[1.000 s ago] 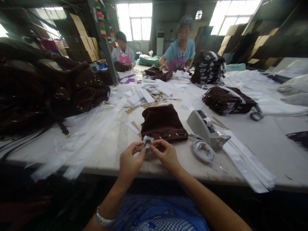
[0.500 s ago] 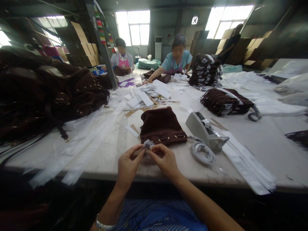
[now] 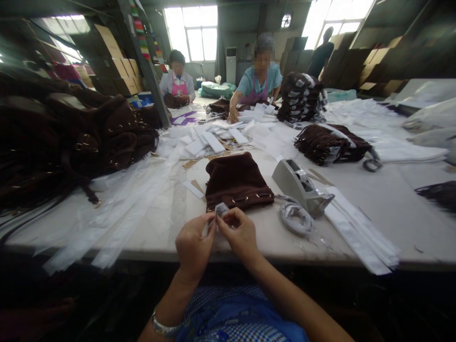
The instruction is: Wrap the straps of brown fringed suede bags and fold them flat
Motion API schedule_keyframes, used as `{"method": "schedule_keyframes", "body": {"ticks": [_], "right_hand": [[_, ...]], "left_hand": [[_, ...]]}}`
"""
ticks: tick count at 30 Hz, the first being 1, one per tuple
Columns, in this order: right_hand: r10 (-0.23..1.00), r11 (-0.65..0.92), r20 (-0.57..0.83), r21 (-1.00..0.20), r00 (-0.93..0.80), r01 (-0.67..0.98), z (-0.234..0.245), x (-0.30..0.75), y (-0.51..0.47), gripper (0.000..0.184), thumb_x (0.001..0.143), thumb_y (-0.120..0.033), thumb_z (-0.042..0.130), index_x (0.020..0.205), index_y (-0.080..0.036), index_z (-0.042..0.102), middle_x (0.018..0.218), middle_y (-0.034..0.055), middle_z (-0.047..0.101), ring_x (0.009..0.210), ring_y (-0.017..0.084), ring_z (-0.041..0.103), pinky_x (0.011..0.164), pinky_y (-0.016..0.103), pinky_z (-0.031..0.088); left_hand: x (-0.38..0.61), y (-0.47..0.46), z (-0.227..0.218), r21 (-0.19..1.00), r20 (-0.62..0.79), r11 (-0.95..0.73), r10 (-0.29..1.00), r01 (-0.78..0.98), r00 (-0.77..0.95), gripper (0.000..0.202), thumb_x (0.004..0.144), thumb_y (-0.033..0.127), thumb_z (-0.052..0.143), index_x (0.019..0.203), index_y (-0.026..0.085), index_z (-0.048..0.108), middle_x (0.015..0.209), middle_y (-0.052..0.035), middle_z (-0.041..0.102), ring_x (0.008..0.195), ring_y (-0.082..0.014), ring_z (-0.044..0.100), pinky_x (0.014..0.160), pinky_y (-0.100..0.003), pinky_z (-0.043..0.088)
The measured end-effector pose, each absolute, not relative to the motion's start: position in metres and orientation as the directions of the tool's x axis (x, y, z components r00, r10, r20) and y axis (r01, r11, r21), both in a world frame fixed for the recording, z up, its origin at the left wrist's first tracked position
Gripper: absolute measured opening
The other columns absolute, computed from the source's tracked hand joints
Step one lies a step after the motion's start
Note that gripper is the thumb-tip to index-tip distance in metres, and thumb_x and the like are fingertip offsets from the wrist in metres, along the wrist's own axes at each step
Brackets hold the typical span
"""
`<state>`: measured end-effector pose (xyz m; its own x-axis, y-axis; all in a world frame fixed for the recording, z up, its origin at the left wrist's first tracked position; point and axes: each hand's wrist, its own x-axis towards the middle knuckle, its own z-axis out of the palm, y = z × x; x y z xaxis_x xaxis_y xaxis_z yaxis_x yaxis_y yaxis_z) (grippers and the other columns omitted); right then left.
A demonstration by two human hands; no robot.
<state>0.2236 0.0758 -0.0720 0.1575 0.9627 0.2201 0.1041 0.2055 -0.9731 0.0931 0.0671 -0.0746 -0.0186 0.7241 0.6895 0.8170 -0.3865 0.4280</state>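
Note:
Between my fingertips is a small crumpled piece of clear wrapping (image 3: 221,208), with something greyish inside that I cannot make out. My left hand (image 3: 196,242) pinches it from the left, thumb and forefinger pressed together. From the right, my right hand (image 3: 239,233) pinches the same piece. Just beyond both hands lies a dark brown drawstring bag (image 3: 233,178) with gold eyelets along its near edge. To the right of it stand a grey tape dispenser (image 3: 295,183) and a coil of wrapped cord or strap (image 3: 296,218).
Brown bags (image 3: 103,128) are heaped at the left. White cards and paper (image 3: 213,140) lie mid-table, plastic strips (image 3: 135,213) at front left, flat white strips (image 3: 363,232) at right. Fringed brown bundles (image 3: 331,145) lie beyond. Two co-workers (image 3: 258,83) work across the table (image 3: 256,242).
My fingers have shifted on the small wrapped piece, and my left hand has turned slightly. Across the table, a co-worker's outstretched hand has moved to the right. A distant standing person has shifted left.

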Motion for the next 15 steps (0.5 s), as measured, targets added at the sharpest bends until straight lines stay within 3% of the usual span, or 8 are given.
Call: {"method": "schedule_keyframes", "body": {"ticks": [7,15], "right_hand": [[0.977,0.166,0.167,-0.986,0.136,0.02,-0.079,0.227,0.077,0.02,0.078,-0.037,0.073,0.079,-0.019,0.065,0.074,0.0006,0.068,0.07,0.015,0.063,0.066,0.024,0.049],[0.992,0.065,0.049,-0.988,0.117,-0.141,-0.082,0.228,0.082,0.022,0.072,-0.037,0.078,0.082,-0.019,0.069,0.075,0.0016,0.072,0.072,0.018,0.068,0.07,0.027,0.054]], "left_hand": [[0.099,0.062,-0.079,0.428,0.728,-0.439,0.685,0.79,-0.014,0.02,0.09,0.018,0.061,0.107,0.019,0.07,0.102,-0.0051,0.076,0.091,-0.0195,0.071,0.086,-0.03,0.053],[0.105,0.059,-0.087,0.501,0.685,-0.462,0.729,0.732,-0.008,0.03,0.092,0.015,0.056,0.119,0.019,0.066,0.117,-0.0064,0.072,0.106,-0.0197,0.068,0.096,-0.033,0.053]]}}
